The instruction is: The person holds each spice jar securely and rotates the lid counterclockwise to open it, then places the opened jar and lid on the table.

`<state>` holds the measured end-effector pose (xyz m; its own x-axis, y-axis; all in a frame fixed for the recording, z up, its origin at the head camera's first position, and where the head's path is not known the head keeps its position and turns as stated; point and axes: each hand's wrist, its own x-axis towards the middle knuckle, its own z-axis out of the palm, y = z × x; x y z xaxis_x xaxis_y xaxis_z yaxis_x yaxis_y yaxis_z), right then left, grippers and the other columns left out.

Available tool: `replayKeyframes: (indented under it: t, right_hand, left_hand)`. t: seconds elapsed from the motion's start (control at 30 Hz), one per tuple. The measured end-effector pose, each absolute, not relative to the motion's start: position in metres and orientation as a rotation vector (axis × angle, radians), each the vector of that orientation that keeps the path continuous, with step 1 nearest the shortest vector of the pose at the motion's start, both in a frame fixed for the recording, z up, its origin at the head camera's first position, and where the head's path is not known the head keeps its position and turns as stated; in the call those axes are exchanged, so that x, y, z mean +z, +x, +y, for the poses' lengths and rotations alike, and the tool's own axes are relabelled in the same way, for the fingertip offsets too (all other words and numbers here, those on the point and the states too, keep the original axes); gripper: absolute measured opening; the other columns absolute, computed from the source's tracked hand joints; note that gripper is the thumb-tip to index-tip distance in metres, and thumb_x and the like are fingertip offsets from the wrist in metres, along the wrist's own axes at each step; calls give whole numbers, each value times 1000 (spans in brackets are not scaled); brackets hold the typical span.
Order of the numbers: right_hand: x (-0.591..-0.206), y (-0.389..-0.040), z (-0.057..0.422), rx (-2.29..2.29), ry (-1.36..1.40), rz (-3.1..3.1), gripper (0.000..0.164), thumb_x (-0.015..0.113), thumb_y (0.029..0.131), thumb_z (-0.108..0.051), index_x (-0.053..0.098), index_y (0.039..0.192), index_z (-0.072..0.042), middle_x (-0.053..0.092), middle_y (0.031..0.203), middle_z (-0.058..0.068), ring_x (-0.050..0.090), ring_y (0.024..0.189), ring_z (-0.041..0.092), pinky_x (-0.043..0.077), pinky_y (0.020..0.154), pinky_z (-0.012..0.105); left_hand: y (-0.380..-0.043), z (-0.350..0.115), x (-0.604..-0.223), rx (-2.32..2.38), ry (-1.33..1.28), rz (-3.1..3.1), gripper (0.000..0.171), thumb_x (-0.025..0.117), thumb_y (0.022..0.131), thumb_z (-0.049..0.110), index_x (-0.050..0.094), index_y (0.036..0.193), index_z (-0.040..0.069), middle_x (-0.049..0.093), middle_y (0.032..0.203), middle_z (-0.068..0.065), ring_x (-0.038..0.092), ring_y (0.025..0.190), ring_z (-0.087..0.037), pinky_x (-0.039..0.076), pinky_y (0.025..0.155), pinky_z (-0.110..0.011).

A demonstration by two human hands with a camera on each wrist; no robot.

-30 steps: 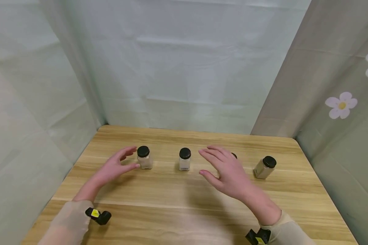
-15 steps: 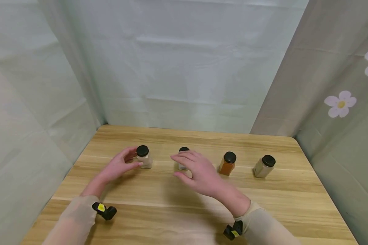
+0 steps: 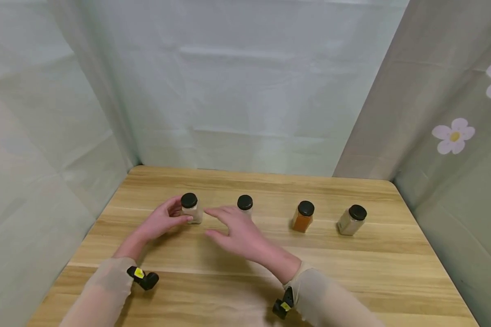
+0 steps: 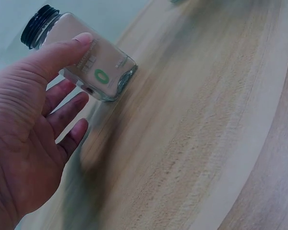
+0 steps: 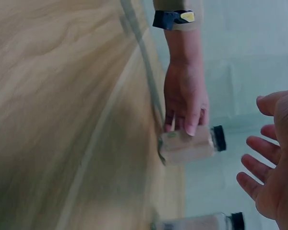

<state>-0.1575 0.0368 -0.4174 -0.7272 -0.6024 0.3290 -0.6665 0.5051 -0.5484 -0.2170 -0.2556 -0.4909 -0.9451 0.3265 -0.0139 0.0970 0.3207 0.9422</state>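
Observation:
My left hand (image 3: 162, 222) grips a square glass spice jar (image 3: 195, 214) with a black lid, upright at the left end of a row. In the left wrist view its thumb lies across the front of this jar (image 4: 102, 75), near a green ring on the label, and the fingers reach behind. Pale powder fills the jar. My right hand (image 3: 242, 236) hovers just right of it, fingers spread and holding nothing. Behind that hand a second black-lidded jar (image 3: 245, 202) is partly covered.
Farther right on the wooden table (image 3: 352, 281) stand a jar of orange powder (image 3: 301, 221) and a jar of pale beige contents (image 3: 349, 223). Cloth curtains (image 3: 245, 91) hang behind and on both sides of the table.
My right hand has swept left, from in front of the orange jar, past the second jar, toward the leftmost one. My left hand has closed in around the leftmost jar.

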Motion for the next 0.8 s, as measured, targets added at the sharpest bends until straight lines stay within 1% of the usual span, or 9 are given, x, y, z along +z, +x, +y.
replayKeyframes:
  t: [0.07,0.13,0.3,0.37,0.5,0.57,0.7,0.8]
  right_hand:
    - [-421,-161,30,1118,1052,-2676,54,67,100,-37,54,149,-18,57,145,-2,49,136,19,42,110,41]
    - [-423,-164,24,1199,990,-2701,57,68,100,-38,51,152,-20,55,148,-2,47,138,19,41,110,43]
    - [-429,-173,9,1338,876,-2740,67,69,98,-43,42,157,-28,50,151,-7,42,142,17,40,111,46]
    - [-432,-177,4,1382,835,-2750,70,69,98,-46,39,158,-29,49,151,-8,40,142,16,39,111,46]
    - [-438,-187,-6,1422,762,-2764,75,71,95,-48,39,159,-24,48,152,-7,39,143,16,37,113,43]
    - [-440,-192,-10,1421,737,-2779,79,72,94,-50,38,159,-22,48,153,-6,39,143,17,37,114,42]
    - [-445,-202,-16,1460,684,-2806,84,74,90,-56,37,159,-25,46,154,-7,39,143,18,38,113,45]
    - [-446,-208,-20,1532,657,-2810,82,74,89,-58,38,158,-30,44,154,-10,37,144,18,38,112,46]
  left_hand:
    - [-218,-255,-492,1701,395,2356,69,79,92,16,43,149,0,52,146,-22,49,134,-36,46,99,-22]
    - [-218,-255,-493,1715,407,2336,69,79,92,15,42,149,0,51,146,-22,50,133,-37,46,96,-19]
    - [-219,-254,-493,1707,420,2333,69,79,93,16,42,149,1,52,145,-22,53,129,-35,49,94,-23]
    - [-219,-254,-494,1702,425,2335,67,78,93,16,43,148,2,52,144,-22,55,126,-33,50,93,-24]
    - [-221,-253,-496,1719,441,2307,63,77,94,14,45,146,2,53,142,-23,59,121,-28,52,92,-27]
    - [-222,-253,-496,1734,448,2295,63,77,93,13,44,146,1,52,142,-24,60,120,-25,52,92,-27]
    - [-223,-253,-498,1751,441,2306,66,78,92,12,41,145,-1,51,143,-24,60,118,-17,51,92,-25]
    - [-224,-254,-499,1772,451,2292,66,76,93,8,37,145,-4,50,143,-27,60,116,-12,51,92,-24]
